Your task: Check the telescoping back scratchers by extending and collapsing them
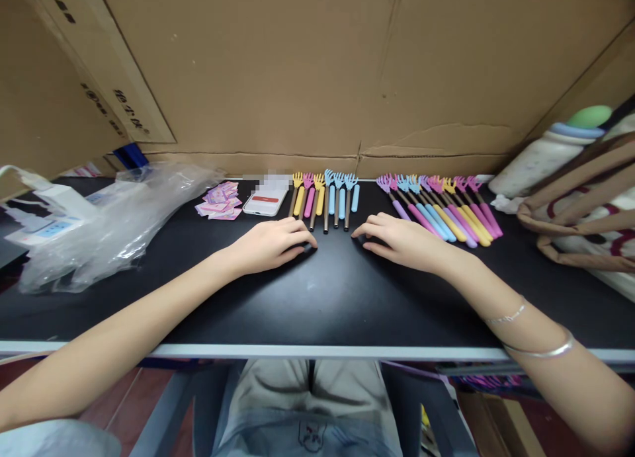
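My left hand [272, 245] rests palm down on the black table [317, 305], fingers loosely bent and apart, holding nothing. To its right, my right hand [401, 239] lies the same way, also open and empty. Between and behind my hands is a row of back scratchers [327, 192] with small claw heads in yellow, pink and blue, metal rods, and coloured handle pieces beside them. Near my right hand's knuckles lies a fanned group of back scratchers [446, 209] with purple, pink, blue and yellow handles. A phone [265, 202] lies behind my left hand.
Small pink printed cards [219, 201] are piled left of the phone. Clear plastic bags [109, 225] and a white power strip [49, 229] lie at the left. A bottle [546, 154] and a bag with brown straps [585, 212] stand at the right. Cardboard [278, 67] walls the back.
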{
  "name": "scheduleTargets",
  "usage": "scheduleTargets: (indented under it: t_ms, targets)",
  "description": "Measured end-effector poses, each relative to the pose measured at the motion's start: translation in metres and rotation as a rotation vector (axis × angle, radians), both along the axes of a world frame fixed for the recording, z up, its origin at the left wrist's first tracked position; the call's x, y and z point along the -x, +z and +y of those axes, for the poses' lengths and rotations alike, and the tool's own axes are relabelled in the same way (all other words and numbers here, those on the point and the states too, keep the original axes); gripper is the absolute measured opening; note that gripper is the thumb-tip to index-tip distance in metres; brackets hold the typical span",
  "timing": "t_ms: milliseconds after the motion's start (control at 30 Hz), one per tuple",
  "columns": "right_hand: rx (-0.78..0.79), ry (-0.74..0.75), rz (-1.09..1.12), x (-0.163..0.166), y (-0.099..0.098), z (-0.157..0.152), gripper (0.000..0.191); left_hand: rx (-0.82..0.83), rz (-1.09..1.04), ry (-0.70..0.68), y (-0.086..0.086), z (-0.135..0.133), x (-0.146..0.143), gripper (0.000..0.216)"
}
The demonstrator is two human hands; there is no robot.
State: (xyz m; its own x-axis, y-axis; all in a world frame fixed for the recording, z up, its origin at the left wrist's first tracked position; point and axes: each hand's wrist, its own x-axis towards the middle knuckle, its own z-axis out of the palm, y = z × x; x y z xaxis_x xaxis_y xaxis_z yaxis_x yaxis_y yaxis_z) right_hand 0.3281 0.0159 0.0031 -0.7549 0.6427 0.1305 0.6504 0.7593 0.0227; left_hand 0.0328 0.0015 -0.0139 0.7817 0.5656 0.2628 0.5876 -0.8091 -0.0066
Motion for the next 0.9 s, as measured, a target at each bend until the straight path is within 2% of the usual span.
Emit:
scheduleTargets:
  t_ms: [433, 667, 900]
  targets:
    - [0.028, -0.008, 0.008, 0.0, 0.001, 0.001, 0.029, 0.01, 0.003, 0.002, 0.001, -0.001, 0.0, 0.022]
    - [0.05, -0.067, 0.046, 0.0, 0.006, 0.003, 0.029, 0.001, -0.01, 0.006, 0.003, -0.002, 0.0, 0.024]
    - [-0.071, -0.161, 0.026, -0.005, 0.017, 0.016, 0.03, 0.006, -0.007, -0.01, 0.001, -0.002, 0.001, 0.023]
